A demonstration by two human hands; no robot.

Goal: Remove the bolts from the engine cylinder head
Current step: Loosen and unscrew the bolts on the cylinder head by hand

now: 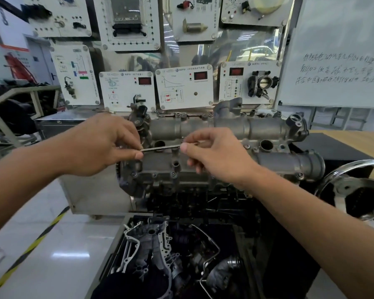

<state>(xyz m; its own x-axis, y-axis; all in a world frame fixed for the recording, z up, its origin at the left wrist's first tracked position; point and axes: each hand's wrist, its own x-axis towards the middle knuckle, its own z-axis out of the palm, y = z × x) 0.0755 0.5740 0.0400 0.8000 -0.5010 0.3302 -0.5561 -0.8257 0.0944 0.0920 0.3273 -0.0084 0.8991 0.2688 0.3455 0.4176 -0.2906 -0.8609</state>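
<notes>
In the head view we reach forward with both arms over the engine cylinder head, which sits on its stand in the middle of the picture, in front of a wall of white training panels and beside a whiteboard. Our left hand and our right hand hold between them one thin metal rod, each hand pinching one end with thumb and fingers; it lies almost level just above the top of the head. We cannot tell if this is a long bolt that is already out or a slim tool, because it is small and a little blurred. As for the progress, we judge that the task is only partly done: some deep round holes on the top face look empty, but several small bolts are still seated along the near edge, and more show along the far edge, so much work is left. The cylinder head itself is grey cast metal, dull and a little dirty, with two long rounded housings running left to right and a wide round port at the right end. Below it, in a dark tray, lie other removed engine parts.
</notes>
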